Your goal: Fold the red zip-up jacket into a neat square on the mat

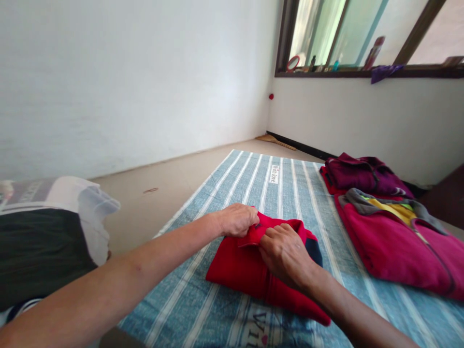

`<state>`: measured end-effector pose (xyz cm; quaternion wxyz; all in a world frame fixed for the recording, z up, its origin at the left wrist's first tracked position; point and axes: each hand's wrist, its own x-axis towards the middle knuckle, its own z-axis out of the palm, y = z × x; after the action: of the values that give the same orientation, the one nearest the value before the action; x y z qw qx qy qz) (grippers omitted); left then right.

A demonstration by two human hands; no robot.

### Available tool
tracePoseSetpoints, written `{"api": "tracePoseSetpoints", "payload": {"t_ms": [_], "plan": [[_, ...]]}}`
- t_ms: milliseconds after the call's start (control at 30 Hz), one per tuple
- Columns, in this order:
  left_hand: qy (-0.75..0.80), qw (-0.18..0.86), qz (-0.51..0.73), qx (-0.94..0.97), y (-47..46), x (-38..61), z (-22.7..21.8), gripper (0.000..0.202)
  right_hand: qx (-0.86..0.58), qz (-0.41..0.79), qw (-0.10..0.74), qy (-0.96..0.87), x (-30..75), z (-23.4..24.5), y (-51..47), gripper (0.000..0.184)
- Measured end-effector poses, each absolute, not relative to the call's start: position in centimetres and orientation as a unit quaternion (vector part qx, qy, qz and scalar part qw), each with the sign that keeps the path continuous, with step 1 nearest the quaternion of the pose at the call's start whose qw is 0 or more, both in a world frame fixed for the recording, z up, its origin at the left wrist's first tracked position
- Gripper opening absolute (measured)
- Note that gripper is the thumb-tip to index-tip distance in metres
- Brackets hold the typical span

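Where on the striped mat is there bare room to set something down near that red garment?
Bare striped mat lies beyond the red garment and the left hand, up to the maroon fleece. Only a narrow strip separates the garment from the pink jacket; that right side is crowded.

Folded magenta fleece jacket [395, 246] touching a maroon garment [362, 174] on a blue striped bedsheet [224, 193]

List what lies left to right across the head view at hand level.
Dark cloth bundle → left hand → right hand → magenta fleece jacket
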<state>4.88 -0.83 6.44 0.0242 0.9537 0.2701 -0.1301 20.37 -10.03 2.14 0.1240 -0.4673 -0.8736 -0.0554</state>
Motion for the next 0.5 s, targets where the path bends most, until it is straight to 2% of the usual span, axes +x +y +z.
{"api": "tracePoseSetpoints", "payload": {"t_ms": [133,267,500], "plan": [[0.269,0.102,-0.098,0.953,-0.2,4.5,6.0,0.01,-0.454,-0.076,0.155,-0.874,21.4,1.3,-10.1,0.025],[0.252,0.169,-0.095,0.948,0.4,4.3,5.9,0.005,-0.466,-0.067,0.153,-0.869,21.5,0.9,-10.0,0.025],[0.264,0.203,-0.094,0.938,0.5,4.3,6.1,0.002,-0.503,0.049,0.147,-0.85,21.8,2.8,-10.3,0.022]]}}
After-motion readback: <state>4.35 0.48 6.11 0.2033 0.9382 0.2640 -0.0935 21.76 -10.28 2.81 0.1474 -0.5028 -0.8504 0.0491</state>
